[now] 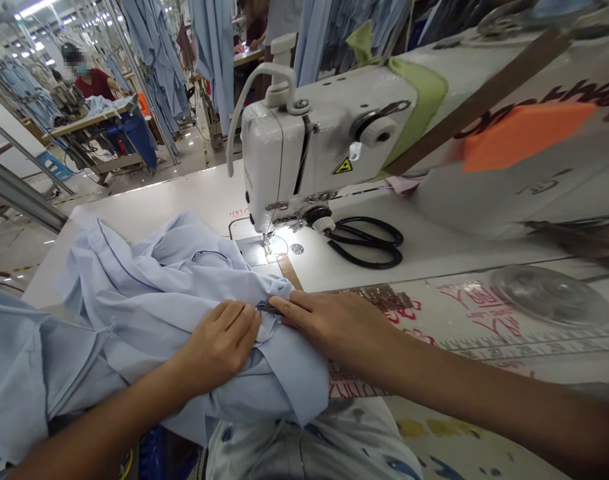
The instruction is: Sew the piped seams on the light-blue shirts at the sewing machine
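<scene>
A crumpled pale blue shirt [159, 283] with dark piped seams lies bunched on the white sewing table [149, 213], and part of it runs under the presser foot [267, 243] of a white industrial sewing machine [294, 140]. My left hand [219, 337] grips the cloth close to the needle area. My right hand [334, 327] presses a fold from the right, its fingertips almost meeting the left fingers. A small dark strip [269, 308] shows between the two hands. Black-handled scissors [367, 243] lie right of the machine head, beyond my right hand.
A clear round disc [549, 297] and a printed ruler scale [524, 347] lie on the table's right side. An orange pad [529, 137] sits at upper right. Behind the machine hang blue garments [211, 57]. A co-worker in a red top [91, 83] stands at another sewing table.
</scene>
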### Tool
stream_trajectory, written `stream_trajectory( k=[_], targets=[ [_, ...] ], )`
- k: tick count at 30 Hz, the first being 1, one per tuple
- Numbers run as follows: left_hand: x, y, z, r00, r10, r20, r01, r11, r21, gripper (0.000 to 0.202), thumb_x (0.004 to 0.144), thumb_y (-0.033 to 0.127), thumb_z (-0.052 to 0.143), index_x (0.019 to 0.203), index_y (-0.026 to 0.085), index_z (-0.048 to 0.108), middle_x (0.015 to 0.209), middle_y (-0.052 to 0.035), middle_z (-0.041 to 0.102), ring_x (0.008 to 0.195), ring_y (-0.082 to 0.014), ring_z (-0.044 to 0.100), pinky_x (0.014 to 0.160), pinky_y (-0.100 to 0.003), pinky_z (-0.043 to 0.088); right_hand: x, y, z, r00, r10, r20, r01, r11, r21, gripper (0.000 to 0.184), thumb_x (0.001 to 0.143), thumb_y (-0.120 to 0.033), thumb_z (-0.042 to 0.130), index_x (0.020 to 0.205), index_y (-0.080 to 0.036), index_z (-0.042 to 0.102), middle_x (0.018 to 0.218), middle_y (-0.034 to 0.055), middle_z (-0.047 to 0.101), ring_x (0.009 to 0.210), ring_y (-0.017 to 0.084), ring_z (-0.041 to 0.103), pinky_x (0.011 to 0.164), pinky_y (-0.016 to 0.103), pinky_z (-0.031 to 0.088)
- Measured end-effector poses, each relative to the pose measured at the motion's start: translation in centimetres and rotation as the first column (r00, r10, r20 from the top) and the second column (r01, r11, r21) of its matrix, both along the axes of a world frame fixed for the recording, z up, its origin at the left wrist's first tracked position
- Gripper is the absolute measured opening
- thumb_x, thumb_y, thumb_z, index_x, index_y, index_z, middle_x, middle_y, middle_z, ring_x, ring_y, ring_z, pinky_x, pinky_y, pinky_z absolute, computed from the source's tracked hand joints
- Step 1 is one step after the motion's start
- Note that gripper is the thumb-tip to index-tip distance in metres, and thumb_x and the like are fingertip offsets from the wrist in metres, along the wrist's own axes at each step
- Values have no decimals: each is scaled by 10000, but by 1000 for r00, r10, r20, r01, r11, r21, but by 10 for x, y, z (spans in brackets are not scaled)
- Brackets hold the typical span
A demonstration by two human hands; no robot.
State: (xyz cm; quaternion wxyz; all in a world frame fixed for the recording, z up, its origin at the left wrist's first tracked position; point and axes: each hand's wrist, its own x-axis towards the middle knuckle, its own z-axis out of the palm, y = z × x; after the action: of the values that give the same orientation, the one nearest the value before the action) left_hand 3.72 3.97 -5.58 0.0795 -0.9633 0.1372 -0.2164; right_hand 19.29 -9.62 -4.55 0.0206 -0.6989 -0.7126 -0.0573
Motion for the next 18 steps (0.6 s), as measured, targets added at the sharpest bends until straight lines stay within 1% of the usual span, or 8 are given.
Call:
stream_trajectory(
  k=[6, 10, 13, 16, 18],
  targets=[
    [-1, 0, 0, 1000, -8, -7, 8, 1000, -24, 203, 871, 101, 437, 1010, 13, 557, 911, -141, 618, 875, -222, 549, 763, -363, 510, -1, 1, 1, 1000, -9, -14, 9, 1000, -19, 297, 843, -115, 492, 1129, -171, 550, 833, 15, 635, 606, 159, 594, 410, 299, 274],
    [-2, 0, -3, 1000, -6, -3, 6, 1000, -24, 193, 862, 93, 451, 1004, 14, 556, 908, -139, 620, 874, -221, 551, 764, -363, 511, -1, 1, -3, 1000, -5, -4, 5, 1000, -13, 292, 861, -170, 500, 1150, -166, 543, 834, 22, 634, 620, 169, 603, 409, 302, 283],
    [-1, 1, -3, 1000, -1, -8, 1, 999, -39, 204, 867, 97, 442, 1017, 10, 549, 906, -147, 621, 871, -224, 556, 760, -367, 515, -2, 1, -6, 1000, 12, 9, -12, 1000, -28, 325, 835, -138, 522, 1158, -166, 537, 865, 29, 636, 641, 172, 608, 417, 294, 294],
    [-3, 2, 3, 1000, 7, 12, -5, 993, -122, 203, 888, 102, 399, 1003, 24, 547, 894, -144, 623, 870, -211, 561, 750, -353, 521, -3, 1, -7, 1000, 5, 26, -4, 998, -67, 370, 810, -92, 524, 1172, -169, 527, 895, 33, 635, 670, 183, 616, 423, 290, 301],
    [-7, 3, 10, 999, -13, 51, 22, 984, -175, 188, 890, 96, 395, 982, 38, 548, 883, -137, 625, 875, -199, 564, 748, -342, 523, -4, 1, -7, 999, -10, 35, 13, 997, -81, 396, 804, -80, 522, 1188, -178, 515, 913, 34, 634, 681, 187, 619, 422, 289, 300]
  ],
)
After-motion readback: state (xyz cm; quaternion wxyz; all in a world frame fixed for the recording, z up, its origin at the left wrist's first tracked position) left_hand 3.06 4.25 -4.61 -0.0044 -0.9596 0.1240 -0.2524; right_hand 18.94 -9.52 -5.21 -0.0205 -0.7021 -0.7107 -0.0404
